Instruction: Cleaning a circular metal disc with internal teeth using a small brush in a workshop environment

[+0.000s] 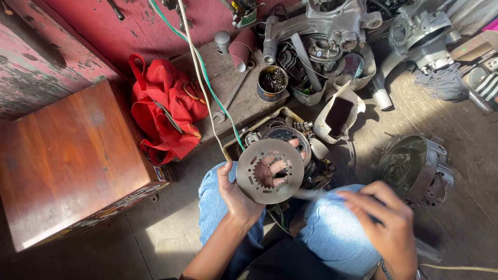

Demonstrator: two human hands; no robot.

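- A round metal clutch plate (270, 170), toothed around its centre hole and drilled with small holes, is held up flat in the left hand (239, 193); the fingers are poked through the middle hole and the thumb is hooked over the rim, just above the knees in blue jeans (332, 233).
- The right hand (386, 224) is closed around a thin tool (311, 194) that's blurred, so what kind of tool it is can't really be told; its tip is right at the plate's lower edge.
- Directly under the plate, a shallow tray (244, 136) is packed with gears, springs and another clutch part.
- Further out, a small tin (272, 83) is filled with dark oily liquid, and a cut-open white plastic jug (338, 115) has the same dark stuff inside.
- A red cloth bag (162, 109) is slumped beside a wooden box (72, 161).
- Engine casings (321, 36) are piled at the back and a round engine cover (412, 167) is lying at right, all on a dusty concrete floor (166, 233) in front of a worn red wall (46, 52).
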